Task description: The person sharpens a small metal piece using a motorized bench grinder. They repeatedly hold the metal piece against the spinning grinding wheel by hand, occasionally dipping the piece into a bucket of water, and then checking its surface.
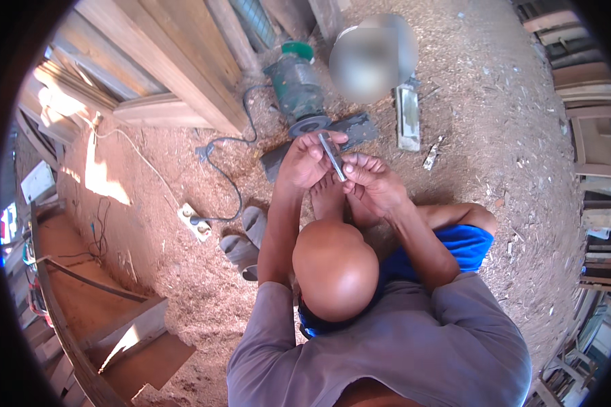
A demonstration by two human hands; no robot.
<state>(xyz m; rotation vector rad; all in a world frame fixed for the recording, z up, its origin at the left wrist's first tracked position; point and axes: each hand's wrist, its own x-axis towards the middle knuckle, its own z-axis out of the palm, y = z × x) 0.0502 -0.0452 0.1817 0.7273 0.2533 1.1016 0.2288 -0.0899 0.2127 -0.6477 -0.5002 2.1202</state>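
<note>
While forearms (pixel 281 234) angle inward, left hand (pixel 305 163) and right hand (pixel 377 183) pinch slim metal piece (pixel 332 157); both hands near green grinder (pixel 297 85).

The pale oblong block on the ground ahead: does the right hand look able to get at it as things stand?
Probably yes: the block lies beyond the right hand, and nothing visible blocks the way. That hand grips the metal strip, though, so may need freeing first.

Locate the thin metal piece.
Head view, just above centre: the thin metal piece is held between the left hand and right hand, below and right of the green motor.
</note>
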